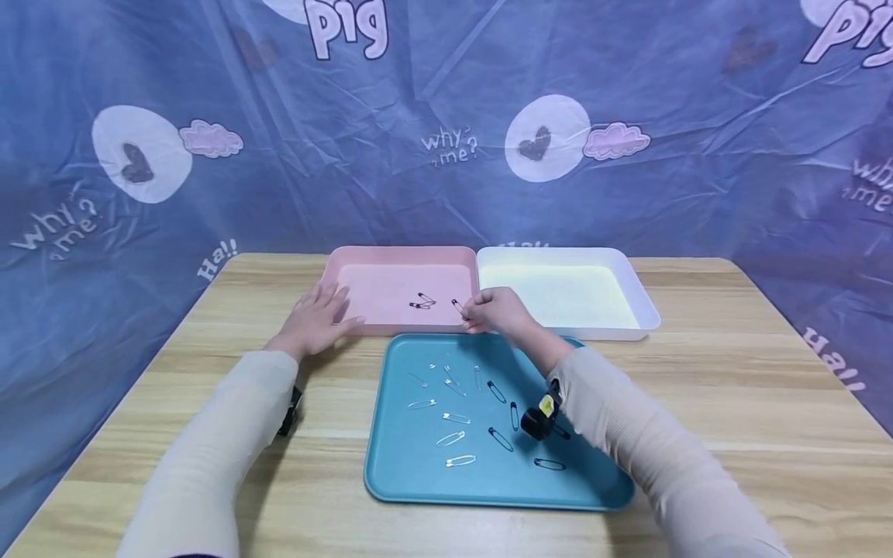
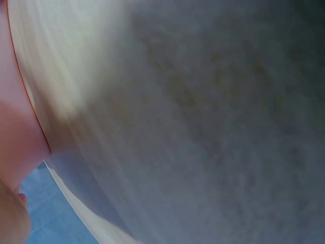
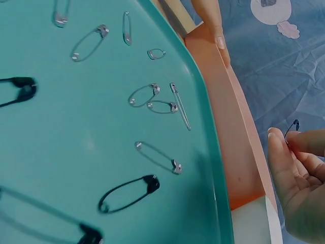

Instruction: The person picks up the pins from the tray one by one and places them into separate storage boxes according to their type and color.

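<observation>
Between thumb and finger my right hand pinches a black safety pin, held over the right end of the pink tray. The right wrist view shows the same black safety pin sticking up from the fingertips. Several black pins lie together inside the pink tray. My left hand rests at that tray's left front corner with its fingers spread. Below, the teal tray bears scattered silver safety pins on its left and middle and black ones toward its right.
A white tray stands against the pink one's right side. All the trays sit on a wooden table. Behind the table hangs a blue printed cloth. My right forearm crosses over the teal tray's right part.
</observation>
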`<state>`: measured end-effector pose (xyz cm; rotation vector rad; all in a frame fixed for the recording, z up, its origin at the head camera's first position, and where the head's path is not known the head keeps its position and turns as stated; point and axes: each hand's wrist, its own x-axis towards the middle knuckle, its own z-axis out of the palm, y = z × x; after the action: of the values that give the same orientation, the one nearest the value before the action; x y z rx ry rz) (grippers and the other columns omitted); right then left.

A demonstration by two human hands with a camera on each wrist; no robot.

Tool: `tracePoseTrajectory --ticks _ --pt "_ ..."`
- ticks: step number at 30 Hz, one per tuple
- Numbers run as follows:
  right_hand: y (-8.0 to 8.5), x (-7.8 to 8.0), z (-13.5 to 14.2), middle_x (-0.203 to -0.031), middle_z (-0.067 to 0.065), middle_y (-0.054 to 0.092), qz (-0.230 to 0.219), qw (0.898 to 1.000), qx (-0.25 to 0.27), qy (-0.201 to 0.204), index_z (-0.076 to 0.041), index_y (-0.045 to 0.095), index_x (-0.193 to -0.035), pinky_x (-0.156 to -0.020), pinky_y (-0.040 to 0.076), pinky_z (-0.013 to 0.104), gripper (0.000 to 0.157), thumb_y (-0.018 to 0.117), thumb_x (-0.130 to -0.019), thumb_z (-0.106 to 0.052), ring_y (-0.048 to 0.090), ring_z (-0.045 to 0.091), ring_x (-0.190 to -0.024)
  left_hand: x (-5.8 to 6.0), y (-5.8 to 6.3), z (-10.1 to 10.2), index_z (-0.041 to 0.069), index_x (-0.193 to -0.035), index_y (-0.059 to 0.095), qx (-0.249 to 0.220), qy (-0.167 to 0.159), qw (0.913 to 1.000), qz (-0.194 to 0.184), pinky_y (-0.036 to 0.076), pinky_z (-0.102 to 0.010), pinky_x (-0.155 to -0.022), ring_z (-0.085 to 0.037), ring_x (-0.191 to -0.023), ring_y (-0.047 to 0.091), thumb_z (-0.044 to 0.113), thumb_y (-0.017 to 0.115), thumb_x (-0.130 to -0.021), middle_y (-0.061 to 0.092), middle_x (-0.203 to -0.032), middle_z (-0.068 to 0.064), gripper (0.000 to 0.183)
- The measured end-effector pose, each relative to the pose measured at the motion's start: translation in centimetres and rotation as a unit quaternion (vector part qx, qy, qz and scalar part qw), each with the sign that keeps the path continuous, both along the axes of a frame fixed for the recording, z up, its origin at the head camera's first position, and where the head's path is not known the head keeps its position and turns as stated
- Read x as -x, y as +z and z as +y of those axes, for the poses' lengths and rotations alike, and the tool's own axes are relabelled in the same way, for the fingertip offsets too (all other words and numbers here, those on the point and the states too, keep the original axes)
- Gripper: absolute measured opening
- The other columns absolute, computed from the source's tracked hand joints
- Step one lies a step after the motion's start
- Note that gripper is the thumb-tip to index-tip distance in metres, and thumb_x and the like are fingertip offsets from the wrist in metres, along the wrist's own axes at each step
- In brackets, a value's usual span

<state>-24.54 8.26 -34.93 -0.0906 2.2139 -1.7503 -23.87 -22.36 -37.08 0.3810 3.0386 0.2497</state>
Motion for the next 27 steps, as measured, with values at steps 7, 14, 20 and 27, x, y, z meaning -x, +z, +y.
tracePoseTrajectory --ticks 7,14,20,27 --pt "-0.2 1.4 -1.9 -0.078 0.017 0.061 -0.005 1.000 0.017 -0.015 0.010 0.057 -0.090 -0.065 0.051 0.032 0.013 0.054 -0.081 0.001 0.060 0.016 -0.061 0.1 0.0 0.2 0.006 -0.138 0.014 0.000 -0.010 0.9999 0.001 0.002 -0.048 -0.101 -0.036 -0.127 -0.003 0.061 0.025 -0.084 0.009 -0.142 -0.017 0.078" --pt "-0.6 2.6 -3.4 -0.087 0.021 0.061 0.011 1.000 0.004 -0.011 0.008 0.060 -0.091 -0.062 0.051 0.026 0.014 0.056 -0.080 0.001 0.061 0.015 -0.064 0.2 -0.1 0.3 0.006 -0.138 0.014 -0.006 -0.007 1.0000 0.000 0.001 -0.047 -0.101 -0.035 -0.127 -0.004 0.057 0.030 -0.085 0.008 -0.142 -0.017 0.075" --pt "-1.3 3.8 -4.6 -0.082 0.019 0.061 0.018 1.000 0.005 -0.009 0.009 0.061 -0.090 -0.061 0.051 0.025 0.012 0.056 -0.079 0.005 0.059 0.011 -0.057 0.3 -0.1 0.1 0.007 -0.139 0.013 -0.009 -0.005 0.9999 -0.002 -0.001 -0.047 -0.101 -0.035 -0.127 -0.004 0.060 0.028 -0.084 0.007 -0.142 -0.017 0.077" --pt "-1.8 4.7 -6.1 -0.072 0.012 0.061 0.005 1.000 -0.014 -0.003 0.009 0.061 -0.090 -0.058 0.051 0.024 0.013 0.055 -0.078 0.006 0.059 0.012 -0.056 0.2 0.0 0.0 0.006 -0.138 0.013 -0.006 -0.005 1.0000 -0.003 -0.001 -0.047 -0.101 -0.036 -0.127 -0.004 0.061 0.026 -0.084 0.007 -0.142 -0.018 0.079"
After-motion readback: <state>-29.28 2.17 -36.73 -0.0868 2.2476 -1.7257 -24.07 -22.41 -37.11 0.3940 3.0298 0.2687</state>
